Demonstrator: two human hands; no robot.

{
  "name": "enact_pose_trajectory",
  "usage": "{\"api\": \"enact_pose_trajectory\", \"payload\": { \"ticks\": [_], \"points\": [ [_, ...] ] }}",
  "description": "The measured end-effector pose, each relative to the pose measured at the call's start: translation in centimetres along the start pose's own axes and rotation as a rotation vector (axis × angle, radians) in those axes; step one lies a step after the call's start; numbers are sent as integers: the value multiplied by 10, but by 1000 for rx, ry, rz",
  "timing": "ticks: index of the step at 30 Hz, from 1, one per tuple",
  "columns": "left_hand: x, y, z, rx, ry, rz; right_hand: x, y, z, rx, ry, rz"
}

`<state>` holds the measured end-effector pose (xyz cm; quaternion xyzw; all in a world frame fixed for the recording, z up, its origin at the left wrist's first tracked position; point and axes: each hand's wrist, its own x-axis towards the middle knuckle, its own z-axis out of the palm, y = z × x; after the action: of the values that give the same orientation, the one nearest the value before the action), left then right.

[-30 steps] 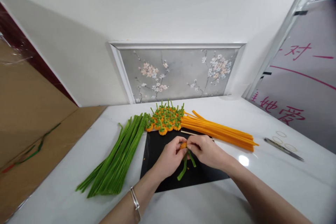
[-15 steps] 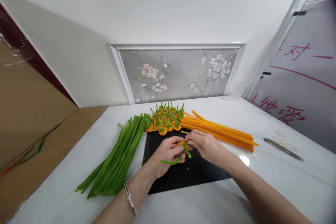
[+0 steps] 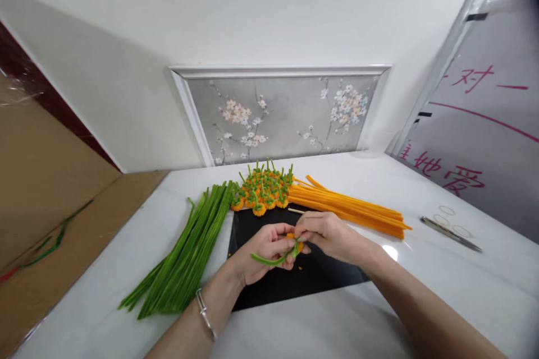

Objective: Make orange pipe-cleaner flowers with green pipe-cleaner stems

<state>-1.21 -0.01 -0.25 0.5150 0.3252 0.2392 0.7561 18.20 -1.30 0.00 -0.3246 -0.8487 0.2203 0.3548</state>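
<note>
Fuzzy, matt pile covers the long green stems (image 3: 187, 258) at left and long orange stems (image 3: 349, 210) at right; the white slab-like tabletop (image 3: 458, 280) is smooth and glossy, the slim silver tool (image 3: 450, 234) shiny metal.

My fingers (image 3: 306, 224) have a pumpkin (image 3: 300, 247) between them, above the mat (image 3: 311, 279). Beyond them stands the pumpkin cluster (image 3: 259, 209), with a stick (image 3: 295, 211) nearer. Left of them lies one strip bundle (image 3: 193, 258); beyond, to the right, another bundle (image 3: 349, 207); farther right, tweezers (image 3: 451, 234) beside bands (image 3: 447, 210).
</note>
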Motion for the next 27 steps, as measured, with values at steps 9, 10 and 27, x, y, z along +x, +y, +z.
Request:
{"api": "enact_pose_trajectory", "payload": {
  "ticks": [9, 10, 27],
  "points": [
    [0, -1, -1, -19, 0, 12, 0, 3, 3, 16, 29, 34],
    [0, -1, 0, -21, 26, 26, 0, 2, 3, 24, 37, 61],
    [1, -4, 5, -46, 67, 85, 3, 4, 15, 203, 175, 267]
  ]
}}
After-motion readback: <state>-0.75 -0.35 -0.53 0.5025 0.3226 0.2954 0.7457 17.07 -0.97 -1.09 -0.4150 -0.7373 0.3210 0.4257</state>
